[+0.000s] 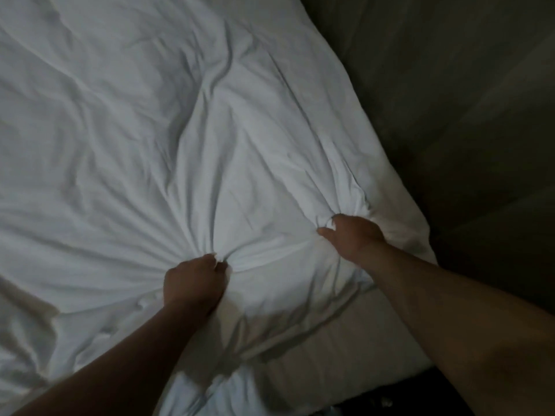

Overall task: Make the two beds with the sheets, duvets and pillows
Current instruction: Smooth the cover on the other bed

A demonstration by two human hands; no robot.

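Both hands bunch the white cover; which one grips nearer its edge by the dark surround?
The right hand: it grips the crumpled white duvet close to the edge beside the dark area. The left hand grips farther in, toward the middle.

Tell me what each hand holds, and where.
Both grip the white duvet near its corner: the left hand bunches a fold in from the edge, the right hand a fold closer to the corner.

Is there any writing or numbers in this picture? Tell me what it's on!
None can be read. The white duvet is plain, and so is the dark area beside the bed. Some pale specks at the bottom edge are too blurred to tell.
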